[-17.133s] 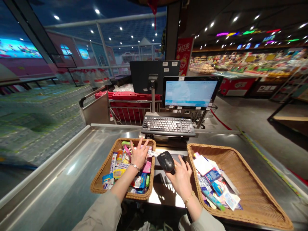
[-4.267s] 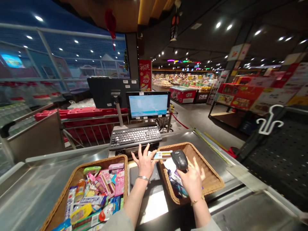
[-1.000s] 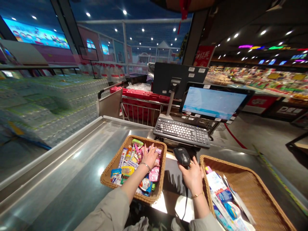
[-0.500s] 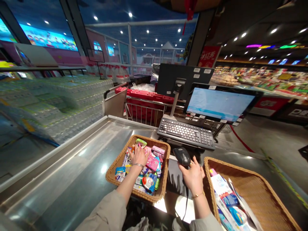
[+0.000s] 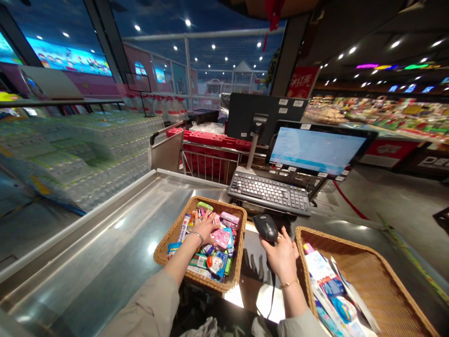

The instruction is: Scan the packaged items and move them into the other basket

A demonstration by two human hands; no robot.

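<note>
a person's left hand (image 5: 205, 229) dips into a left wicker basket (image 5: 162, 252) at a supermarket checkout, its fingers spread and curved down among packed small goods, just beside a pink packet (image 5: 220, 238); whether the fingers have closed on any one item cannot be told. a metal bangle (image 5: 197, 238) sits on that wrist.

the right hand (image 5: 282, 260) is wrapped around a black barcode scanner (image 5: 266, 228), its fingers clamped on the grip and the scanner's head tilted forward, above a dark counter gap between the two baskets. a thin black cord (image 5: 271, 285) hangs down from the scanner, and a gold bracelet (image 5: 289, 284) circles the wrist.

to the right, a right wicker basket (image 5: 372, 276) holds boxes of toothpaste (image 5: 324, 281) lying at a slant. a steel counter (image 5: 105, 234) runs along the left. ahead stand a black keyboard (image 5: 269, 193) and a lit monitor (image 5: 315, 150), with a red shopping cart (image 5: 210, 159) behind them. shrink-wrapped bottled water (image 5: 70, 159) is stacked past the counter, and stocked store displays (image 5: 379, 112) line the far right.
</note>
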